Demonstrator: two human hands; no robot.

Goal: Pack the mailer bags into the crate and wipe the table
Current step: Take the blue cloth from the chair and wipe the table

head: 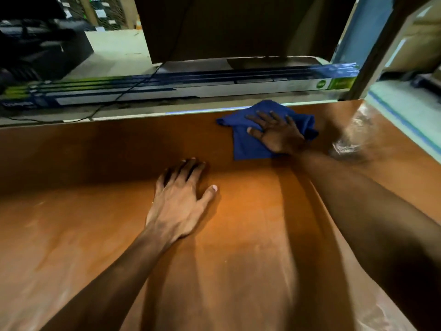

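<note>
A blue cloth lies flat near the far edge of the brown table, right of centre. My right hand presses on the cloth with fingers spread and straight. My left hand rests palm down on the bare tabletop in the middle, fingers slightly bent, holding nothing. No mailer bags and no crate are in view.
A crumpled clear plastic sheet lies at the table's far right. Beyond the far edge lie long flat printed boxes, a black cable and a large cardboard box. A post rises at the far right corner.
</note>
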